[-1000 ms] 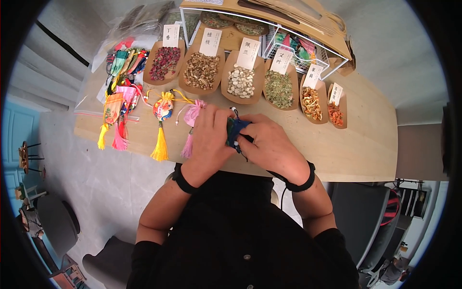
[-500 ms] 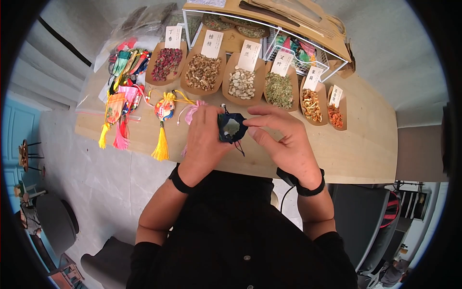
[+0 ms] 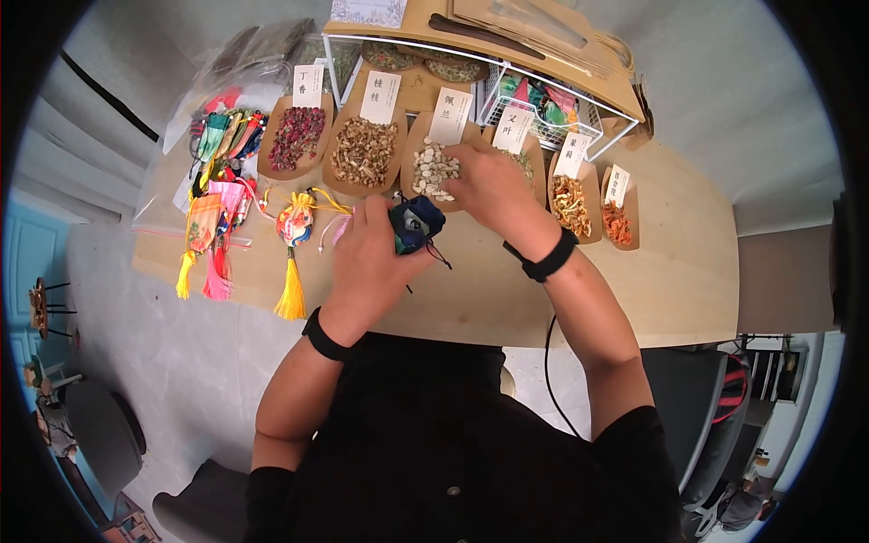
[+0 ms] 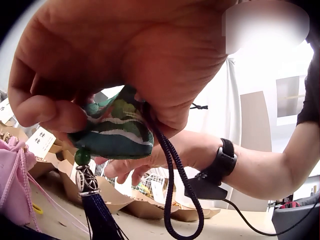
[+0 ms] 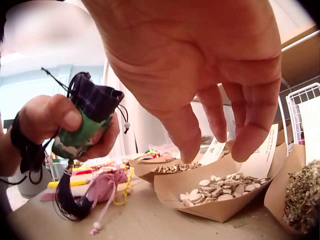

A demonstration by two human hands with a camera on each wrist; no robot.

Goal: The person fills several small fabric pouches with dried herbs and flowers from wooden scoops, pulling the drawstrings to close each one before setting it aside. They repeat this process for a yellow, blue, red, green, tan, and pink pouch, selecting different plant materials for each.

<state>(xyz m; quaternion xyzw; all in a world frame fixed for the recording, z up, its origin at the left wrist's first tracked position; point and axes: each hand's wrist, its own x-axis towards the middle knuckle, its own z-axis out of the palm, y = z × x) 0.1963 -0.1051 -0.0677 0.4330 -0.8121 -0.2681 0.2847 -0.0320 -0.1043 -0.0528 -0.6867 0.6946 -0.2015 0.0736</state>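
My left hand (image 3: 367,262) grips a small green and navy drawstring pouch (image 3: 416,224), its gathered dark mouth facing up. From the pouch's bottom hang a green bead (image 4: 82,157), a silver openwork bead and a navy tassel (image 4: 98,215). A dark cord loop (image 4: 175,200) dangles beside it. Over a brown paper tray (image 5: 222,207) of pale dried slices (image 5: 225,189) is my right hand (image 3: 500,188). Its fingers (image 5: 250,142) point down, thumb and fingers apart, with nothing seen between them. In the head view this hand hides part of the tray.
Other paper trays with labels hold red buds (image 3: 297,138), brown chips (image 3: 364,152), green leaves (image 5: 305,195) and orange pieces (image 3: 617,224). Finished pouches with tassels, including a yellow one (image 3: 295,220) and a pink one (image 5: 107,184), lie at left. A white-framed shelf (image 3: 507,59) stands behind.
My right hand has left the pouch's mouth, which it was pulling wide, and moved forward over the tray of pale slices. My left hand has shifted slightly left, still holding the pouch.
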